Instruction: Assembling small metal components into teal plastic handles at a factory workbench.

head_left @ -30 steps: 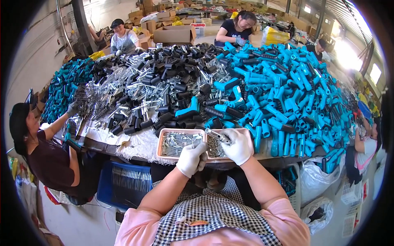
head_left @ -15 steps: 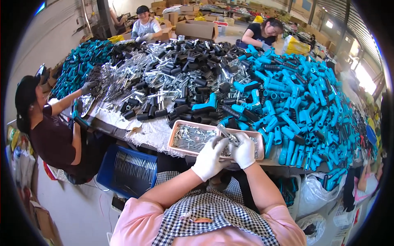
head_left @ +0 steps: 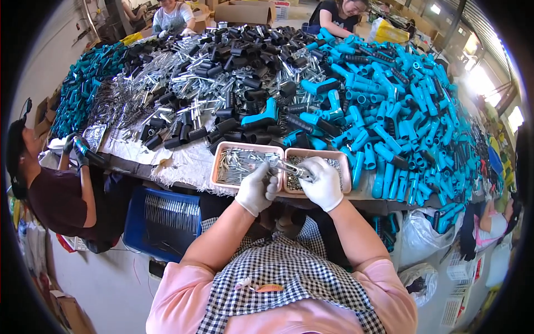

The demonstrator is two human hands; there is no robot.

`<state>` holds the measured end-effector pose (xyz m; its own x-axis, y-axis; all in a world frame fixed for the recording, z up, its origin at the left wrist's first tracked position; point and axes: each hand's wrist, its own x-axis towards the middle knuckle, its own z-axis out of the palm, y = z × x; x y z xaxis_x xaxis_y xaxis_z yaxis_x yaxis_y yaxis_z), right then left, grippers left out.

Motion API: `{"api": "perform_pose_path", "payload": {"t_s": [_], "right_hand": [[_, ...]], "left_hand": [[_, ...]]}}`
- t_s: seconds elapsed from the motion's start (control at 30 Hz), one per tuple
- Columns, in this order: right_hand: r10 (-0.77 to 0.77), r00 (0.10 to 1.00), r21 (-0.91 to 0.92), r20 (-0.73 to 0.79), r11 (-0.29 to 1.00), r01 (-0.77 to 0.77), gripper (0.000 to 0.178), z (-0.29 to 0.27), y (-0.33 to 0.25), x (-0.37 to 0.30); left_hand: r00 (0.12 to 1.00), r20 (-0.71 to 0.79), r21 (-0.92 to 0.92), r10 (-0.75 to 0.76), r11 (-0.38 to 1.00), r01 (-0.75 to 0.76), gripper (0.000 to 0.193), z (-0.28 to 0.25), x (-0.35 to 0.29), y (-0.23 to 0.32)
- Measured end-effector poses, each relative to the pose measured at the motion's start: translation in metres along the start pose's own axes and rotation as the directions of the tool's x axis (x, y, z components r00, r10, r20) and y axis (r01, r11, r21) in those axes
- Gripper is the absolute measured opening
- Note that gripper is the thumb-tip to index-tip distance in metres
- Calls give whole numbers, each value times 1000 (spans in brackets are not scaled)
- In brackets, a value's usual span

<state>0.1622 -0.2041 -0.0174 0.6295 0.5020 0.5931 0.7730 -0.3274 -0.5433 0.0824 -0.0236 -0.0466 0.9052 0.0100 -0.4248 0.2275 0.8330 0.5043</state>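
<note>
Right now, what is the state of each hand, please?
Left hand: curled; whether it holds anything cannot be told.
Right hand: closed on a silver metal part.

Assembly workshop. Worktable (head_left: 142, 169) heaped with teal plastic housings (head_left: 414, 131) beyond the right hand (head_left: 322, 185), metal rods (head_left: 192, 83) and black sleeves (head_left: 252, 83) beyond the left hand (head_left: 255, 190). Parts trays (head_left: 215, 173) at both hands, co-workers (head_left: 58, 195) around, cardboard box (head_left: 242, 14) far beyond.

A left tray (head_left: 215, 173) and right tray (head_left: 345, 173) lie before heaped parts (head_left: 245, 83).
</note>
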Motion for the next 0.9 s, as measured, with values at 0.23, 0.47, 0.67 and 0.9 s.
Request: {"api": "perform_pose_path", "payload": {"t_s": [0.23, 0.47, 0.67, 0.9], "right_hand": [[223, 969, -216, -105, 946, -241, 14, 6, 64, 36], [249, 967, -135, -48, 958, -253, 30, 9, 90, 51], [348, 915, 88, 204, 924, -371, 39, -19, 39, 42], [13, 826, 174, 564, 976, -134, 28, -38, -23, -11]], "left_hand": [[977, 42, 302, 207, 930, -210, 27, -3, -11, 2], [904, 122, 767, 410, 539, -348, 33, -26, -29, 25], [873, 182, 939, 452, 183, -291, 33, -45, -46, 54], [950, 278, 951, 141, 99, -293, 34, -15, -96, 57]]}}
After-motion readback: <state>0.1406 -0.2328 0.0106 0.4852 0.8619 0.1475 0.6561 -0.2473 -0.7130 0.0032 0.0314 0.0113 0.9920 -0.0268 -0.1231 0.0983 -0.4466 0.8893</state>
